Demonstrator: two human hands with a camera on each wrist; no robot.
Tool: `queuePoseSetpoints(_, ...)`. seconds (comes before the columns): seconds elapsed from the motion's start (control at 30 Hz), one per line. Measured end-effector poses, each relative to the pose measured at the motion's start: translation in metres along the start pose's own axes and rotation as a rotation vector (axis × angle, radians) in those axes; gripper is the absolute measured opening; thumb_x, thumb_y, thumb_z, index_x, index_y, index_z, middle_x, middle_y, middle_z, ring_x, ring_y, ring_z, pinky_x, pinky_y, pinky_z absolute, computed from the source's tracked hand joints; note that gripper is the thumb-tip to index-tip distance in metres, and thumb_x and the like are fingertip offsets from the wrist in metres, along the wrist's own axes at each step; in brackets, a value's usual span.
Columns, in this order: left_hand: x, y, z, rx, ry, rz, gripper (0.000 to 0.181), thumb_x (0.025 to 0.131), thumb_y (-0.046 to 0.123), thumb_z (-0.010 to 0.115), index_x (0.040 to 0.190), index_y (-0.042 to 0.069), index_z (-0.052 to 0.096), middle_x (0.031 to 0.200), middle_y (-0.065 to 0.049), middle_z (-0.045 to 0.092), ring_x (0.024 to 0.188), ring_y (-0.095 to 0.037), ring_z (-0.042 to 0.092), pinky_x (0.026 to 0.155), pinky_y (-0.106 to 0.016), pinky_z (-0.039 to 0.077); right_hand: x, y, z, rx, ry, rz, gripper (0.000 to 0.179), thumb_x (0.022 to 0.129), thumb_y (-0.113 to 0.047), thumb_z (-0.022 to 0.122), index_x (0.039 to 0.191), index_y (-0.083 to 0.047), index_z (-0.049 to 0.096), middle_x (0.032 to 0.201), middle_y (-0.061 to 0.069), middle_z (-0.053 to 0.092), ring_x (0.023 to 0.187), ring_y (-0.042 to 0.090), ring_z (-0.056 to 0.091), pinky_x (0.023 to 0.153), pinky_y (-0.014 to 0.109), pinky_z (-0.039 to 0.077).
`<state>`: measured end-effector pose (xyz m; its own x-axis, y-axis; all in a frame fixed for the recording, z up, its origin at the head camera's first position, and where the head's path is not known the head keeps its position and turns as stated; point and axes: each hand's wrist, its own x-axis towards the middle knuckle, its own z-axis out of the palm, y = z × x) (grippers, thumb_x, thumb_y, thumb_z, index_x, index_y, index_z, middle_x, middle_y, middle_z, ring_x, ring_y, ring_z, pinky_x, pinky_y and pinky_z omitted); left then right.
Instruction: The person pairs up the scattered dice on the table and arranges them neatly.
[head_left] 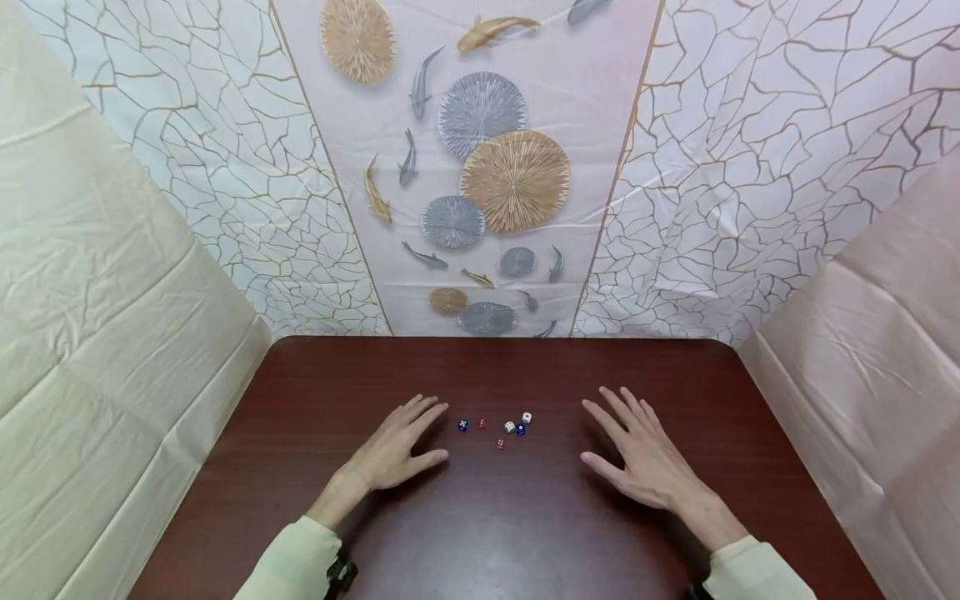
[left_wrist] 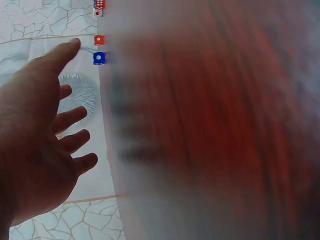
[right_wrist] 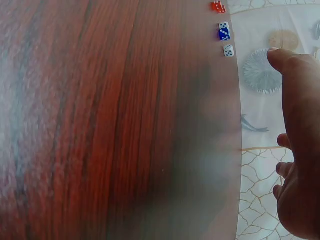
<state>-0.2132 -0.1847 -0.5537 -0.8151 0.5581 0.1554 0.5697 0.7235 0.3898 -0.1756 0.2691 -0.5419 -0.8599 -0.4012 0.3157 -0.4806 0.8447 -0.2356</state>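
Observation:
Several small dice lie loosely grouped on the dark wood table between my hands. A blue die [head_left: 462,425] is leftmost, with a red die [head_left: 482,423] beside it and another red die [head_left: 500,444] nearer to me. To the right sit a white die [head_left: 510,427], a second blue die [head_left: 521,430] close against it, and another white die [head_left: 527,417]. My left hand [head_left: 393,446] is left of them, fingers extended and thumb apart, holding nothing. On the other side my right hand [head_left: 645,454] has its fingers spread, also holding nothing and apart from the dice.
The glossy brown table [head_left: 480,533] ends at a patterned backdrop [head_left: 480,167] with fish and round leaf shapes. Pale cloth walls [head_left: 112,317] flank it on the left and right. Long sleeves [head_left: 296,558] cover my forearms.

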Motion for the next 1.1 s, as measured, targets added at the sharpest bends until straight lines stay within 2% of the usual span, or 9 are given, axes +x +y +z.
queuePoseSetpoints(0.23, 0.005, 0.000, 0.001, -0.008, -0.001, 0.018, 0.071, 0.109, 0.037, 0.076, 0.167, 0.005, 0.052, 0.171, -0.024, 0.054, 0.164, -0.052, 0.044, 0.132, -0.068, 0.040, 0.002, -0.006, 0.004, 0.015, -0.030, 0.006, 0.081, 0.102, -0.053, 0.078, 0.171, -0.023, 0.049, 0.182, 0.017, 0.039, 0.169, 0.054, 0.031, 0.136, 0.070, 0.025)
queuePoseSetpoints(0.57, 0.010, -0.002, -0.002, -0.118, -0.036, -0.035, 0.066, 0.110, 0.034, 0.075, 0.166, 0.006, 0.054, 0.171, -0.022, 0.055, 0.160, -0.041, 0.053, 0.128, -0.062, 0.046, 0.011, -0.013, 0.008, 0.019, -0.038, -0.016, 0.081, 0.102, -0.054, 0.079, 0.170, -0.021, 0.051, 0.180, 0.018, 0.042, 0.169, 0.053, 0.031, 0.132, 0.074, 0.029)
queuePoseSetpoints(0.83, 0.014, -0.002, 0.000, -0.125, -0.026, -0.023, 0.061, 0.111, 0.030, 0.075, 0.163, 0.005, 0.057, 0.165, -0.017, 0.062, 0.154, -0.037, 0.060, 0.126, -0.057, 0.050, 0.017, -0.019, 0.011, 0.024, -0.041, -0.030, 0.081, 0.102, -0.055, 0.078, 0.169, -0.019, 0.051, 0.177, 0.019, 0.046, 0.168, 0.051, 0.034, 0.130, 0.077, 0.032)
queuePoseSetpoints(1.1, 0.022, 0.001, 0.002, -0.113, -0.018, -0.008, 0.057, 0.110, 0.029, 0.075, 0.159, 0.004, 0.061, 0.161, -0.017, 0.066, 0.152, -0.035, 0.063, 0.126, -0.055, 0.051, 0.022, -0.024, 0.014, 0.019, -0.021, -0.058, 0.079, 0.102, -0.052, 0.079, 0.167, -0.015, 0.054, 0.173, 0.021, 0.051, 0.164, 0.053, 0.041, 0.130, 0.073, 0.035)
